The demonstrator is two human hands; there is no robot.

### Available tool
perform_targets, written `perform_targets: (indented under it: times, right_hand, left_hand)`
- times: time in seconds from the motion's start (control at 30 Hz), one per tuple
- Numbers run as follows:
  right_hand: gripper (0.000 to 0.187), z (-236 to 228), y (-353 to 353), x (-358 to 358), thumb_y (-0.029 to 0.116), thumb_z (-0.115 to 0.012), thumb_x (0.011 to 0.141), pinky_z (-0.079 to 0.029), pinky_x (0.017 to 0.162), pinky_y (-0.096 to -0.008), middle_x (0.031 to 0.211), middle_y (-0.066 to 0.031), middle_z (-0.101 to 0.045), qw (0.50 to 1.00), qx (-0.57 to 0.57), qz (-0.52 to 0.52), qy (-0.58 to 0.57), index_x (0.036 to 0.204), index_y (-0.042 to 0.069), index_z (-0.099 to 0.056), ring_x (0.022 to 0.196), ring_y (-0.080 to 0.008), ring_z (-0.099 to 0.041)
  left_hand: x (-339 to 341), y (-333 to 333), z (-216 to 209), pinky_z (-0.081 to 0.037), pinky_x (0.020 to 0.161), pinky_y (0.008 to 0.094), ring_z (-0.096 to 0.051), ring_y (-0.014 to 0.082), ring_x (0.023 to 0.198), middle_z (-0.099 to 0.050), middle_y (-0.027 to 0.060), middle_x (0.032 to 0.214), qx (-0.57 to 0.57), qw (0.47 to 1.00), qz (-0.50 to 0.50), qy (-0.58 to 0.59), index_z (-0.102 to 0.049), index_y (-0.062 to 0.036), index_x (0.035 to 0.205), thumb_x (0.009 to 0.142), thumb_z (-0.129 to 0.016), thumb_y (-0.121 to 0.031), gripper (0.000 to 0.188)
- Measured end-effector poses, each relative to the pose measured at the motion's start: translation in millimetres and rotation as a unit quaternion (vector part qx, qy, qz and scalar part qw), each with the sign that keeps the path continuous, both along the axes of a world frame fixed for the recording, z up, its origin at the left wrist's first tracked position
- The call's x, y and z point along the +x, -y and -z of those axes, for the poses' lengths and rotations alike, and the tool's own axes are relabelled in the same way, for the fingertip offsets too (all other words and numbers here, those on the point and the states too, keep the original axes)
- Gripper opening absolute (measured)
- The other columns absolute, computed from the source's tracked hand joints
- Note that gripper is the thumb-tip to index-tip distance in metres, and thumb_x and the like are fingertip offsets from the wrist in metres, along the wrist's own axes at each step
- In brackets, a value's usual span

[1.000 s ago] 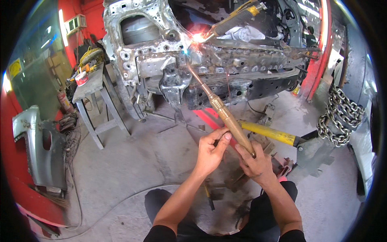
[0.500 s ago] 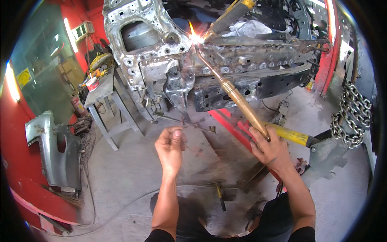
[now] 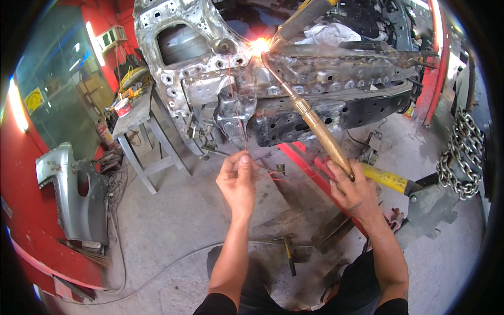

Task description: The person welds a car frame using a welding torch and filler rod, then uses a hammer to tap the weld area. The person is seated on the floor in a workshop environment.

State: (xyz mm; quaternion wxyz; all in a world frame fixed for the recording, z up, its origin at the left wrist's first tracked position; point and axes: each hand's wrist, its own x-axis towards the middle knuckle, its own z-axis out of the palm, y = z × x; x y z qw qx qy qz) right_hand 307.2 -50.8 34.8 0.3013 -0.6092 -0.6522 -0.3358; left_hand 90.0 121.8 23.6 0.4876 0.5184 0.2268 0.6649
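Observation:
My right hand (image 3: 357, 191) is wrapped round the brass handle of a gas torch (image 3: 317, 126). The torch's bent neck slants up to a bright orange glow (image 3: 260, 47) on the car's bare metal front frame (image 3: 299, 73). Lower and to the left, my left hand (image 3: 239, 181) is closed in a pinch, thumb against fingers. From its fingertips a thin reddish wire (image 3: 237, 107) runs up in front of a dark metal bracket (image 3: 233, 113); its upper end stops left of the glow.
A yellow-ended ribbed tool or strut (image 3: 302, 22) reaches the frame near the glow. A yellow bar (image 3: 386, 178) and heavy chain (image 3: 462, 155) stand right. Left are a grey bench (image 3: 131, 118) and a loose fender (image 3: 76, 194). A hammer (image 3: 290, 257) and hose (image 3: 173, 268) lie on the floor.
My left hand has moved right and slightly up, and the wire now shows above its fingers. The glow at the torch tip has grown wider. My right hand keeps its hold.

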Motion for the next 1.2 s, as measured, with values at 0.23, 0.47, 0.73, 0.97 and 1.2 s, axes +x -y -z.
perform_targets:
  times: [0.23, 0.47, 0.73, 0.97, 1.2]
  right_hand:
    - [0.059, 4.6, -1.2, 2.6, 0.014, -0.084, 0.079, -0.064, 0.070, -0.0403, 0.117, -0.0166, -0.060, 1.000, -0.009, -0.011, 0.002, 0.135, 0.019, -0.068, 0.080, -0.0309, -0.072]
    - [0.061, 5.4, -4.3, 3.5, 0.012, -0.084, 0.078, -0.064, 0.069, -0.0416, 0.116, -0.0173, -0.060, 1.000, 0.008, -0.013, -0.006, 0.136, 0.021, -0.068, 0.079, -0.0312, -0.072]
    - [0.062, 2.8, -4.1, 2.3, 0.011, -0.084, 0.077, -0.064, 0.070, -0.0409, 0.115, -0.0161, -0.059, 1.000, 0.010, -0.015, 0.001, 0.136, 0.021, -0.068, 0.079, -0.0305, -0.072]
    - [0.061, 1.7, -5.5, 2.3, 0.010, -0.084, 0.078, -0.064, 0.069, -0.0404, 0.113, -0.0157, -0.059, 1.000, 0.013, -0.016, 0.002, 0.135, 0.020, -0.068, 0.079, -0.0299, -0.072]
    - [0.058, -0.2, -5.6, 0.8, 0.009, -0.083, 0.078, -0.065, 0.069, -0.0393, 0.112, -0.0146, -0.059, 1.000, 0.010, -0.016, 0.002, 0.134, 0.018, -0.069, 0.078, -0.0282, -0.072]
  left_hand:
    - [9.4, -0.8, 4.1, -0.042, 0.048, 0.0220, -0.056, 0.0070, 0.056, -0.070, 0.0052, 0.078, 0.039, 0.999, -0.006, -0.013, -0.068, 0.0018, 0.111, 0.105, -0.068, -0.022, 0.024]
    - [16.7, 0.6, 2.5, -0.046, 0.056, 0.0240, -0.057, 0.0074, 0.062, -0.070, 0.0052, 0.078, 0.043, 0.999, 0.009, 0.001, -0.067, 0.0033, 0.114, 0.105, -0.068, -0.019, 0.024]
    - [19.4, 0.2, 3.8, -0.047, 0.057, 0.0253, -0.057, 0.0084, 0.063, -0.070, 0.0055, 0.078, 0.032, 0.999, 0.016, -0.008, -0.067, 0.0044, 0.114, 0.105, -0.067, -0.017, 0.023]
    - [22.0, 1.3, 4.3, -0.048, 0.058, 0.0253, -0.058, 0.0081, 0.064, -0.070, 0.0057, 0.079, 0.029, 0.999, 0.020, -0.003, -0.067, 0.0042, 0.115, 0.105, -0.067, -0.018, 0.024]
    - [22.4, 3.0, 2.7, -0.048, 0.058, 0.0252, -0.058, 0.0080, 0.064, -0.070, 0.0059, 0.078, 0.029, 0.999, 0.025, -0.008, -0.067, 0.0039, 0.115, 0.105, -0.067, -0.018, 0.024]
